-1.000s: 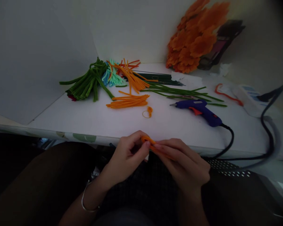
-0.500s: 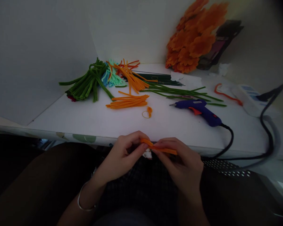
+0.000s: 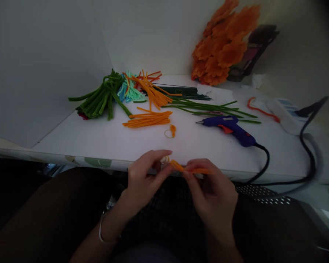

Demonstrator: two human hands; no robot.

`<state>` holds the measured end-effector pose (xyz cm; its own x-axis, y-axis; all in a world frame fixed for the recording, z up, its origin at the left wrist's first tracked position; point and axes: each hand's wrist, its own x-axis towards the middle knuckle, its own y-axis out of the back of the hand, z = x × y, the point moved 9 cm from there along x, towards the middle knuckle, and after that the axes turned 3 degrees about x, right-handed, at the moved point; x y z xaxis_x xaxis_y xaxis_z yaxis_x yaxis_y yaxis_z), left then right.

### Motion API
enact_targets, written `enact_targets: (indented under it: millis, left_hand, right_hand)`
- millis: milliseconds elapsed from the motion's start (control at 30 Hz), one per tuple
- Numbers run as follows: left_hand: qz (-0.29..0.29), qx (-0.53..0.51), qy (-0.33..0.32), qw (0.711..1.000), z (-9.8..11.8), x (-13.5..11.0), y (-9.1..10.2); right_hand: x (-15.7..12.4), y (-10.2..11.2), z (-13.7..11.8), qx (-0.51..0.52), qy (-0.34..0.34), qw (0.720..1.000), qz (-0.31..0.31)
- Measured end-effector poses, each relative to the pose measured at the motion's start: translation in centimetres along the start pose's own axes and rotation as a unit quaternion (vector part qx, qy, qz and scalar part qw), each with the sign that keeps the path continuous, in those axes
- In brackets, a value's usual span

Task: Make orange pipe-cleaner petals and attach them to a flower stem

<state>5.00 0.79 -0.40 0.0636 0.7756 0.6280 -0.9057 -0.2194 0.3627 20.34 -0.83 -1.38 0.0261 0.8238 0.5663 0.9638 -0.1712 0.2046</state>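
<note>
Over the table's front edge, my right hand [image 3: 212,188] pinches a short bundle of folded orange pipe cleaners [image 3: 177,165] between thumb and fingers. My left hand [image 3: 145,179] has its thumb at the left end of this bundle, with the index finger raised off it; the other fingers are curled and partly hidden. A small whitish thing with yellowish lines [image 3: 165,159] shows between the left index finger and thumb; its kind is unclear. Just beyond lies a small orange twisted piece [image 3: 173,130] with a thin wire loop. More orange pipe cleaners [image 3: 148,119] lie behind it.
A blue glue gun [image 3: 230,128] lies at right, its black cable [image 3: 265,160] hanging over the edge. Green pipe cleaners [image 3: 101,96] are piled at left, beside light blue ones [image 3: 128,87]. Dark thin stems [image 3: 181,92] lie at the back, near orange felt-like flowers [image 3: 219,51].
My left index finger has lifted off the orange bundle and the left hand has shifted slightly left. The bundle's left end now shows a folded loop. The whitish thing shows higher up.
</note>
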Motion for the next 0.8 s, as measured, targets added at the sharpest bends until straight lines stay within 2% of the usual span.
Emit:
enact_targets:
  millis: [67, 100, 200, 267, 433, 500, 600, 667, 800]
  left_hand:
    - [-0.008, -0.074, 0.123, 0.99, -1.5, -0.7, -1.2]
    - [-0.018, -0.113, 0.154, 0.981, -1.7, -1.1, -1.8]
    - [-0.037, -0.163, 0.16, 0.973, -1.0, -1.6, -2.6]
    - [-0.035, -0.136, 0.152, 0.978, -0.8, -1.9, -2.5]
    - [-0.021, -0.04, 0.165, 0.985, -1.2, -2.0, -2.1]
    - [-0.037, -0.018, 0.154, 0.987, -1.0, -1.6, -2.1]
    - [-0.095, -0.007, 0.123, 0.988, -0.4, -1.1, -2.5]
    - [-0.119, -0.004, 0.097, 0.988, 0.2, -0.9, -2.6]
    - [-0.122, 0.002, 0.06, 0.991, 0.9, -1.0, -2.7]
  right_hand:
    - [-0.3, 0.2, -1.1, -0.041, 0.083, 0.994, 0.05]
    - [-0.4, 0.0, -1.5, -0.056, 0.124, 0.989, 0.056]
    - [-0.8, -0.7, -2.3, -0.096, 0.206, 0.973, 0.052]
    - [-0.9, -0.9, -2.2, -0.116, 0.216, 0.968, 0.05]
    - [-0.9, -1.2, -1.9, -0.102, 0.206, 0.973, 0.016]
    - [-0.6, -1.2, -1.4, -0.073, 0.167, 0.983, -0.012]
    - [-0.1, -1.2, -0.2, -0.016, 0.079, 0.996, -0.043]
    - [-0.2, -0.9, 0.0, 0.022, 0.046, 0.998, -0.025]
    - [-0.6, -0.2, 0.6, 0.032, -0.009, 0.998, 0.055]
